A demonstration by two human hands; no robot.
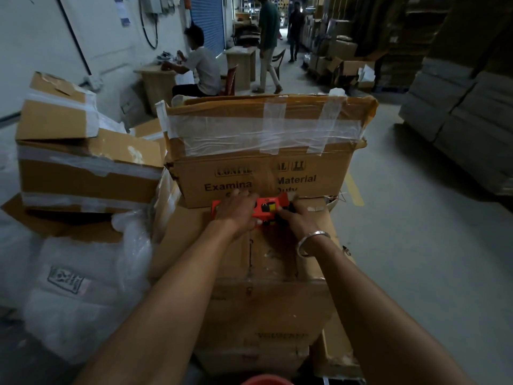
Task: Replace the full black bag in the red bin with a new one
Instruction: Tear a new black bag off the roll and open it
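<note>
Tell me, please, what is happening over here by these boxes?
A person has both hands on an orange tape dispenser lying on a cardboard carton: the left hand covers its left end, the right hand grips its right end. Only the rim of a red bin shows at the bottom edge; no black bag is visible.

A glossy orange plastic tape dispenser with black parts is held between the left hand and the right hand. Just behind the grip, a matt brown cardboard box is seen, rough and torn at its edges, banded with shiny clear tape. Under the grip, a creased, dull corrugated carton is found. A polished metal bangle is worn just behind the right hand. Well left of the grip, crinkled translucent plastic bags are heaped, faintly glossy.
</note>
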